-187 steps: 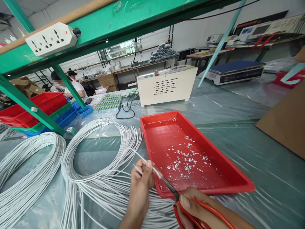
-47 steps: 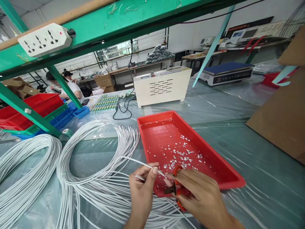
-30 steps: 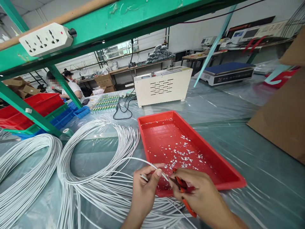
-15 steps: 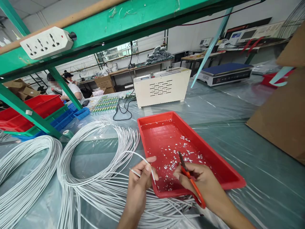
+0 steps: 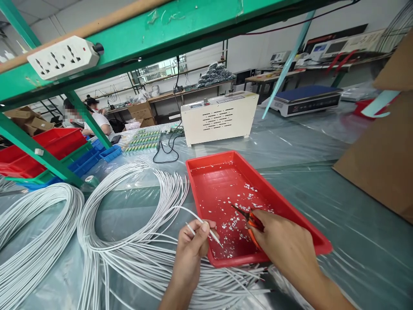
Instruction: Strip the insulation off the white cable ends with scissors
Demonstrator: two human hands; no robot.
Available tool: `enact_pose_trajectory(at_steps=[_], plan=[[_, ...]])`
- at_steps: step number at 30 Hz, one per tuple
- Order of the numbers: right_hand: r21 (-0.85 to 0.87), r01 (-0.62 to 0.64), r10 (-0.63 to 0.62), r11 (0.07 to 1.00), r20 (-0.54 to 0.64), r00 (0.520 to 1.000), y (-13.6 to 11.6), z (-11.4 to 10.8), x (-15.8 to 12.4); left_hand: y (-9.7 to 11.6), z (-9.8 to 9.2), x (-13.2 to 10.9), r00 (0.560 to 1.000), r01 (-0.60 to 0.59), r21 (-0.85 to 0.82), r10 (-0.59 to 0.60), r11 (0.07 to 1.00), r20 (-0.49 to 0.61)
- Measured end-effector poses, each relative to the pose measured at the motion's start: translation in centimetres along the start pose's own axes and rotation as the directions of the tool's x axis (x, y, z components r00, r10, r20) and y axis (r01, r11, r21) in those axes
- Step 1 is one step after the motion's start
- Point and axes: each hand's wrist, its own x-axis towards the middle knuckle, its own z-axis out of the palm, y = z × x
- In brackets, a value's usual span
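Between thumb and fingers, my left hand point(image 5: 195, 241) pinches a white cable point(image 5: 189, 210); its end points down over the near left edge of a red tray point(image 5: 213, 176). My right hand point(image 5: 284, 241) is closed round orange-handled scissors point(image 5: 253, 224), whose dark blades point up and left above the tray. The blades are apart from the cable. Small whitish scraps point(image 5: 230, 224) lie scattered over the tray's floor. A big coil of white cables point(image 5: 93, 215) lies left of the tray, and loose cable ends spread below my left hand.
Another cable coil point(image 5: 29, 219) lies far left. Behind the tray stands a cream machine point(image 5: 219, 120) with a black cord. A cardboard box point(image 5: 380, 163) borders the right side, and a green frame point(image 5: 129, 43) crosses overhead. Stacked bins point(image 5: 54, 146) and a seated person point(image 5: 100, 122) are at left.
My right hand has turned over, its back now facing up, and the scissors' tips have swung left. My left hand has shifted slightly right with the cable.
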Motion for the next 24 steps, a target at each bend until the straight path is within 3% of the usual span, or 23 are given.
enact_pose_trajectory(at_steps=[3, 6, 9, 11, 13, 17, 21, 24], plan=[[0.039, 0.002, 0.002, 0.999, -0.080, 0.997, 0.1, -0.2, -0.1, -0.2, 0.0, 0.1, 1.000, 0.015, 0.027, -0.015, 1.000, -0.022], [0.261, -0.009, 0.030, 0.965, -0.074, 0.997, -0.3, -0.6, -0.3, -0.3, 0.2, 0.2, 0.998, 0.028, 0.047, -0.025, 0.998, -0.055], [0.649, 0.066, -0.045, 0.758, -0.048, 0.998, -1.0, -1.4, -0.6, -0.4, 0.3, 0.2, 0.997, 0.042, 0.040, -0.039, 0.998, -0.071], [0.777, 0.156, -0.139, 0.610, -0.090, 0.986, -1.7, -1.9, -0.7, -0.5, 0.3, 0.2, 0.997, 0.046, 0.045, -0.042, 0.998, -0.069], [0.790, 0.267, -0.235, 0.551, -0.160, 0.959, -2.3, -2.3, -0.8, -0.6, 0.3, 0.1, 0.998, 0.048, 0.069, -0.044, 0.996, -0.048], [0.700, 0.469, -0.326, 0.539, -0.339, 0.882, -3.0, -2.4, -1.1, -0.4, 0.4, -0.1, 0.995, 0.065, 0.148, -0.075, 0.987, 0.064], [0.641, 0.490, -0.278, 0.591, -0.408, 0.870, -2.6, -2.3, -1.3, 1.0, -0.5, -0.5, 0.961, 0.063, 0.284, -0.136, 0.957, 0.242], [0.644, 0.482, -0.309, 0.594, -0.371, 0.876, -2.0, -2.7, -1.3, 2.6, -1.7, -0.6, 0.957, 0.046, 0.097, -0.072, 0.994, 0.283]])
